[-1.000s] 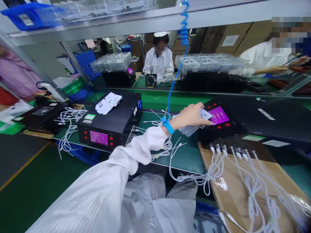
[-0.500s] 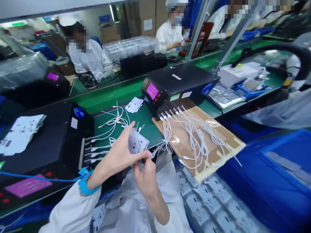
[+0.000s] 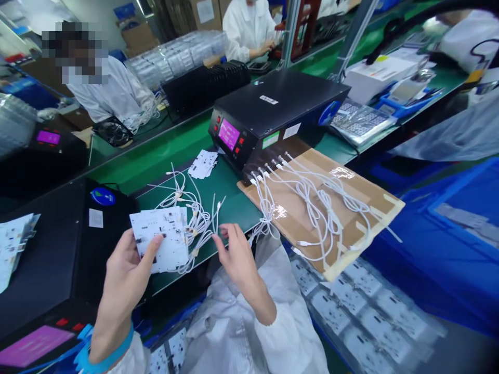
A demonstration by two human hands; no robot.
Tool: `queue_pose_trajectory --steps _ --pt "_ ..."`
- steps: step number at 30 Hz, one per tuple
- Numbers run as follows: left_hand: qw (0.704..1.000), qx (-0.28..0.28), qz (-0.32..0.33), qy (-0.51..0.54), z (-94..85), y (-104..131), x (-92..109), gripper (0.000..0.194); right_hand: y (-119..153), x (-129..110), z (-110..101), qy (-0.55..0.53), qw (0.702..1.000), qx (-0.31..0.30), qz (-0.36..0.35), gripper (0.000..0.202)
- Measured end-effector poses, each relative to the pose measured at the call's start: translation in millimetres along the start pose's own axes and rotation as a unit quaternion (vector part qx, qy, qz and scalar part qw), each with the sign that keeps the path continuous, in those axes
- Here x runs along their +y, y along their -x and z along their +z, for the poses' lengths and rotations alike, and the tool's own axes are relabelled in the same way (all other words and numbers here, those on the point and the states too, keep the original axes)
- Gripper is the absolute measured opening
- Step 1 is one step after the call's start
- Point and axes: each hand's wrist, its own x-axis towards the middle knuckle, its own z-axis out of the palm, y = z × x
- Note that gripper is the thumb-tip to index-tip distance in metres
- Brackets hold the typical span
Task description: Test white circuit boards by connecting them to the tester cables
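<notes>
Left hand (image 3: 125, 275) moved apart from right hand (image 3: 241, 262), its fingers holding white circuit boards (image 3: 161, 239) over the bench (image 3: 232, 195)'s near edge, right fingers empty, slightly parted, near white cables (image 3: 199, 221)

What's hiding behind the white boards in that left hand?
White cables poke out past the boards, on the green table. Fingers of the left hand reach behind too, but the boards cover their tips.

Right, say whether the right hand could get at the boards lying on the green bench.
Yes, probably: the right hand looks empty, with only low-lying white cables between it and those boards.
</notes>
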Motion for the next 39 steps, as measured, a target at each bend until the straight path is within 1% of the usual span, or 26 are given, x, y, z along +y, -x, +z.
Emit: queue_pose_trajectory --steps 2,4,8,10,12,14,15,17,19,20,21,22,23,25,27,30,32,35,37,39 --pt "1.0 0.017 0.001 0.011 2.4 -0.9 0.7 0.059 -9.6 10.4 3.6 0.084 0.996 -0.013 0.003 0.02" --pt "1.0 0.014 0.004 0.022 6.1 -2.8 0.9 0.058 -22.1 13.0 8.1 0.125 0.992 -0.03 0.017 0.019" --pt "0.999 0.001 0.005 0.033 12.9 -7.9 -1.7 0.057 -49.5 -0.7 15.7 0.181 0.979 -0.044 0.083 0.025" --pt "0.999 -0.001 -0.005 0.032 14.8 -10.1 -3.9 0.059 -59.8 -10.2 16.5 0.206 0.971 -0.065 0.107 0.027" --pt "0.999 -0.004 -0.012 0.032 16.0 -11.7 -5.7 0.062 -65.9 -16.1 15.5 0.213 0.966 -0.089 0.119 0.024" --pt "0.999 -0.006 -0.015 0.036 16.9 -13.0 -6.7 0.066 -68.0 -15.9 13.9 0.204 0.965 -0.105 0.125 0.019" --pt "0.999 -0.008 -0.016 0.039 17.6 -13.5 -6.9 0.068 -67.8 -13.4 13.0 0.19 0.968 -0.104 0.127 0.019" --pt "0.999 -0.011 -0.017 0.041 19.1 -14.8 -7.1 0.072 -65.2 -4.7 10.7 0.124 0.981 -0.075 0.126 0.025" --pt "0.999 -0.016 -0.02 0.041 20.9 -16.2 -7.9 0.073 -59.3 5.5 6.3 -0.021 0.991 -0.033 0.124 0.028" --pt "0.999 -0.021 -0.022 0.043 21.8 -16.9 -8.5 0.074 -55.0 9.7 2.9 -0.112 0.985 -0.018 0.126 0.029" --pt "0.998 -0.026 -0.022 0.045 22.9 -17.6 -9.4 0.074 -49.7 12.6 -1.3 -0.198 0.972 -0.008 0.129 0.03" --pt "0.998 -0.032 -0.021 0.048 24.1 -18.2 -10.3 0.074 -43.6 13.8 -6.3 -0.265 0.955 -0.003 0.131 0.031" --pt "0.998 -0.039 -0.021 0.052 25.5 -18.7 -11.3 0.075 -36.8 13.3 -11.8 -0.307 0.943 0.003 0.129 0.031" --pt "0.996 -0.052 -0.024 0.064 28.9 -19.5 -12.8 0.079 -22.5 8.0 -22.7 -0.33 0.937 0.021 0.111 0.033" --pt "0.994 -0.063 -0.032 0.078 33.0 -19.6 -13.1 0.083 -9.5 -0.2 -31.4 -0.317 0.942 0.045 0.099 0.034" --pt "0.992 -0.085 -0.04 0.089 38.2 -18.4 -11.1 0.086 2.1 -10.3 -37.9 -0.313 0.941 0.059 0.115 0.031" --pt "0.99 -0.103 -0.042 0.086 40.0 -16.7 -8.4 0.085 4.2 -13.7 -40.1 -0.331 0.934 0.052 0.127 0.035" --pt "0.99 -0.111 -0.036 0.082 40.2 -14.1 -4.6 0.086 3.8 -14.8 -46.0 -0.355 0.927 0.017 0.121 0.038" --pt "0.991 -0.1 -0.028 0.078 39.6 -13.3 -3.7 0.086 4.6 -14.5 -52.8 -0.381 0.916 -0.043 0.121 0.038" --pt "0.993 -0.091 -0.024 0.076 39.4 -13.3 -4.0 0.085 6.7 -14.7 -60.2 -0.438 0.881 -0.12 0.133 0.041"
